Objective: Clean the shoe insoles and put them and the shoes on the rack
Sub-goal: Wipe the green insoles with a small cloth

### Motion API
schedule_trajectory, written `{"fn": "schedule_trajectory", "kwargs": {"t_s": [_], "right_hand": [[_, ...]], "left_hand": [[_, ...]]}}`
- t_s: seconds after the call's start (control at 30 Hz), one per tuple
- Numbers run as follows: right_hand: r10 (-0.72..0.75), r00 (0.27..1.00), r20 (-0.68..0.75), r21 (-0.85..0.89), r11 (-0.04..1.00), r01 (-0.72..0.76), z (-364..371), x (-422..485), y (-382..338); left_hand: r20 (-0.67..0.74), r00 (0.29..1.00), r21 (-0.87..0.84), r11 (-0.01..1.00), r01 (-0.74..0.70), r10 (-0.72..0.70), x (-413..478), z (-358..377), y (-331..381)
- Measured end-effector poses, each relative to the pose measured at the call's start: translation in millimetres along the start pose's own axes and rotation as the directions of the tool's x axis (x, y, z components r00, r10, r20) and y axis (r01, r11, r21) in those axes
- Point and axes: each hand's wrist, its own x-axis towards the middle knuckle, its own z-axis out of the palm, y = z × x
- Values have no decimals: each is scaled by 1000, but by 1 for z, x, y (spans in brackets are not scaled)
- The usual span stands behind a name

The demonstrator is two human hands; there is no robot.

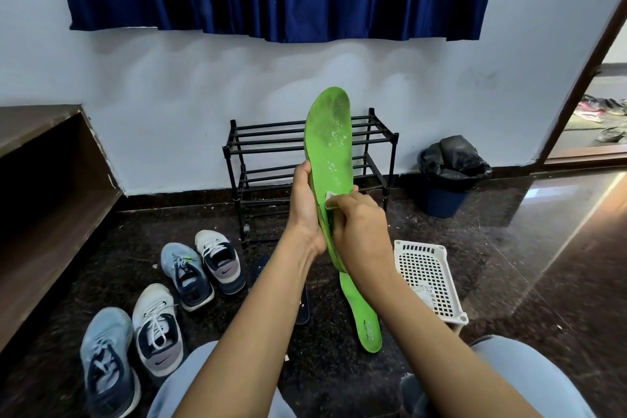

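At frame centre, we are gripping the green insole point(330, 146) upright in our left hand point(307, 210) while our right hand point(361, 231) is pinching a wipe point(330, 199) against it; shoes point(186, 276) are lying lower left.

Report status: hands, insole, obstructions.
Left hand grips upright green insole. Right hand presses white cloth on it. Second green insole, four sneakers on floor before shoe rack.

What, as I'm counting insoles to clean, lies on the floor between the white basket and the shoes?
Head view: a second green insole beside the white basket, and dark insoles nearer the shoes, partly hidden.
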Motion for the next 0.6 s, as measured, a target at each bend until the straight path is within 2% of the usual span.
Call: {"fn": "schedule_trajectory", "kwargs": {"t_s": [0.33, 0.6], "right_hand": [[-21, 999, 27, -164, 986, 25, -7, 10, 0], [0, 999, 46, -145, 989, 7, -9, 17, 2]], "left_hand": [[29, 1000, 17, 1000, -8, 7, -2, 6, 0], [77, 997, 57, 998, 12, -17, -3, 5, -4]]}}
